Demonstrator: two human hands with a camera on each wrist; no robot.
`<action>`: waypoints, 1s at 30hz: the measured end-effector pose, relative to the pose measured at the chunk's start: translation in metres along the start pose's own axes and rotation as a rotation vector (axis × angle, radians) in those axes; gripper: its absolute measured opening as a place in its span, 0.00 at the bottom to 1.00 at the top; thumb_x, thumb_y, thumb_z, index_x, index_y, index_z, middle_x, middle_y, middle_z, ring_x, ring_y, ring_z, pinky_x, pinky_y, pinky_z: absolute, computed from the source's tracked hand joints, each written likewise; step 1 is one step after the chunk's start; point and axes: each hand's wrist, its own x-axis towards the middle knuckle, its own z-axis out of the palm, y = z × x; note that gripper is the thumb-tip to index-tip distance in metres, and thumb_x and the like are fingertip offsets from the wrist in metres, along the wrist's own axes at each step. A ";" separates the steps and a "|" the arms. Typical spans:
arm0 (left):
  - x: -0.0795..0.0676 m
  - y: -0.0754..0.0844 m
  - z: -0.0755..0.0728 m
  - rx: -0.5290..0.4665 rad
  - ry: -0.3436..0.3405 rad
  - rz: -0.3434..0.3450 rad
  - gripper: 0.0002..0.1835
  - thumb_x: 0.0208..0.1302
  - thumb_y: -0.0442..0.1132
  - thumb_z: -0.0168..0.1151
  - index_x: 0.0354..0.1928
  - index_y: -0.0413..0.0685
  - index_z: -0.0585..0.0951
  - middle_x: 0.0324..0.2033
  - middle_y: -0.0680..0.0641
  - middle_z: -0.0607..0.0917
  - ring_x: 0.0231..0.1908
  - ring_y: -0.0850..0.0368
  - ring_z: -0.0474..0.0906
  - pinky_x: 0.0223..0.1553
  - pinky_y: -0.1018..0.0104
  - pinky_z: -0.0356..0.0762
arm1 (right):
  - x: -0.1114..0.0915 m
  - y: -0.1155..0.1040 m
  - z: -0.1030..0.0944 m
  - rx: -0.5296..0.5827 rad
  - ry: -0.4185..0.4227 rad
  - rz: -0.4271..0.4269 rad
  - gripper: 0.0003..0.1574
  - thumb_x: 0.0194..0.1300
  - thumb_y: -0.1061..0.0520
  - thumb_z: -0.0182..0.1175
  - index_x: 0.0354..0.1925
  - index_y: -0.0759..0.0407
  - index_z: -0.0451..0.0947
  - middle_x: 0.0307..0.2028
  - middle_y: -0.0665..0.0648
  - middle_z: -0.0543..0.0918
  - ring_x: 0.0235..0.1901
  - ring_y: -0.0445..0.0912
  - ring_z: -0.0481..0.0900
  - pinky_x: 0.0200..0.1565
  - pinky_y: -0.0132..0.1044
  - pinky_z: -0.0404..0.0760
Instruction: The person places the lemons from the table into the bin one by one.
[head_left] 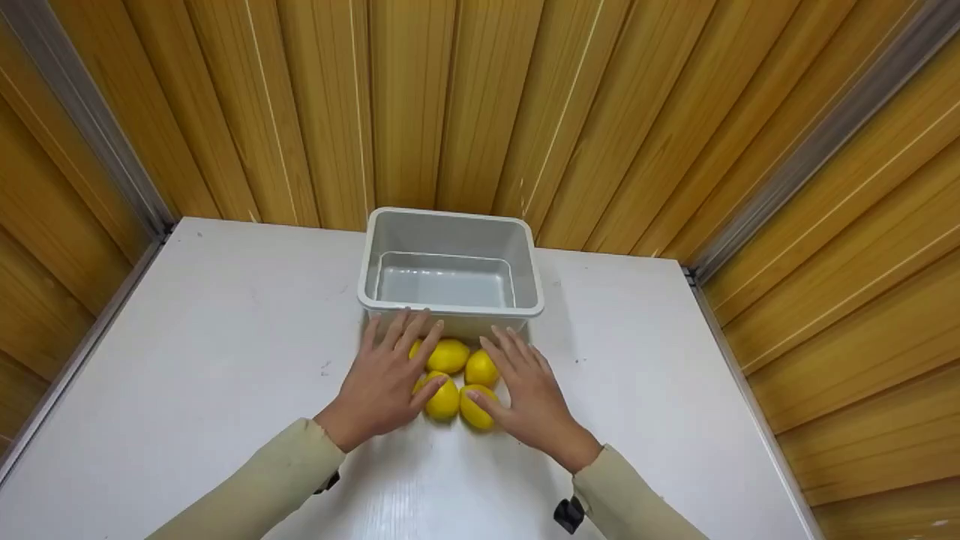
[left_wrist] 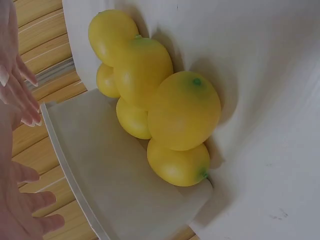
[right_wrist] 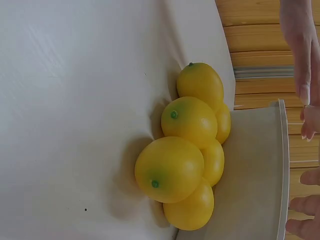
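Observation:
Several yellow lemons [head_left: 448, 356] with green tips lie bunched on the white table, against the near wall of a light grey plastic bin [head_left: 450, 309]. My left hand [head_left: 386, 382] is held palm down over the left side of the bunch, fingers spread toward the bin's rim. Over the right side is my right hand [head_left: 531, 394], its fingers extended and its thumb across a near lemon [head_left: 478, 409]. In the left wrist view both hands show above the lemons [left_wrist: 184, 111], with a gap below them. Neither hand grips anything. From the head view, some lemons are partly hidden under the left hand.
The bin stands at the table's back edge, near a wood-panelled wall [head_left: 409, 105]; its visible floor is bare. White tabletop [head_left: 247, 322] extends to both sides. Grey metal posts [head_left: 810, 142] run up the corners.

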 end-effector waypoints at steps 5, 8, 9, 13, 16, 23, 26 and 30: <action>0.002 0.000 0.002 -0.003 -0.007 0.002 0.39 0.68 0.66 0.42 0.75 0.54 0.56 0.73 0.44 0.60 0.73 0.42 0.56 0.71 0.34 0.50 | -0.003 0.001 0.003 0.003 -0.016 0.026 0.45 0.65 0.29 0.51 0.71 0.50 0.61 0.73 0.54 0.61 0.72 0.53 0.59 0.69 0.60 0.61; 0.003 0.000 0.002 0.011 -0.013 -0.003 0.39 0.68 0.66 0.41 0.75 0.54 0.56 0.74 0.45 0.59 0.73 0.42 0.55 0.71 0.34 0.51 | -0.004 0.003 0.004 0.003 -0.011 0.029 0.44 0.65 0.29 0.52 0.70 0.50 0.63 0.72 0.54 0.63 0.71 0.53 0.61 0.68 0.59 0.63; 0.004 0.000 0.002 0.015 -0.015 -0.005 0.39 0.68 0.66 0.41 0.75 0.54 0.56 0.74 0.45 0.59 0.73 0.43 0.55 0.71 0.34 0.51 | -0.004 0.003 0.004 -0.001 -0.004 0.026 0.44 0.65 0.29 0.52 0.69 0.51 0.64 0.71 0.54 0.64 0.70 0.52 0.62 0.68 0.58 0.64; 0.006 -0.001 0.002 0.019 -0.020 -0.011 0.39 0.68 0.66 0.41 0.75 0.54 0.57 0.74 0.45 0.58 0.73 0.42 0.55 0.71 0.34 0.51 | -0.005 0.004 0.006 -0.006 0.016 0.020 0.41 0.65 0.30 0.52 0.67 0.51 0.66 0.69 0.55 0.68 0.68 0.51 0.65 0.65 0.57 0.68; 0.007 -0.002 0.002 0.021 -0.023 -0.011 0.39 0.68 0.66 0.41 0.75 0.53 0.57 0.74 0.44 0.58 0.73 0.42 0.55 0.71 0.34 0.51 | -0.006 0.004 0.007 -0.002 0.013 0.024 0.40 0.65 0.31 0.53 0.66 0.50 0.67 0.67 0.54 0.70 0.67 0.50 0.67 0.65 0.55 0.69; 0.013 -0.006 -0.001 0.014 -0.012 -0.025 0.39 0.68 0.64 0.44 0.74 0.53 0.58 0.73 0.43 0.60 0.72 0.41 0.57 0.70 0.34 0.53 | -0.008 0.004 0.012 0.005 0.010 0.042 0.40 0.64 0.33 0.57 0.65 0.53 0.68 0.63 0.54 0.72 0.63 0.50 0.70 0.61 0.51 0.72; 0.015 -0.009 -0.002 0.010 -0.003 -0.031 0.38 0.68 0.64 0.45 0.74 0.52 0.58 0.73 0.43 0.61 0.72 0.41 0.57 0.70 0.34 0.53 | -0.009 0.004 0.015 0.006 0.016 0.039 0.39 0.64 0.33 0.57 0.64 0.53 0.69 0.62 0.56 0.74 0.61 0.51 0.72 0.59 0.50 0.74; 0.018 -0.014 -0.001 0.007 0.007 -0.041 0.38 0.69 0.63 0.44 0.74 0.51 0.58 0.73 0.42 0.61 0.72 0.40 0.57 0.69 0.33 0.53 | -0.010 0.004 0.020 0.005 0.006 0.048 0.37 0.64 0.34 0.58 0.63 0.53 0.70 0.61 0.56 0.74 0.60 0.51 0.73 0.57 0.49 0.75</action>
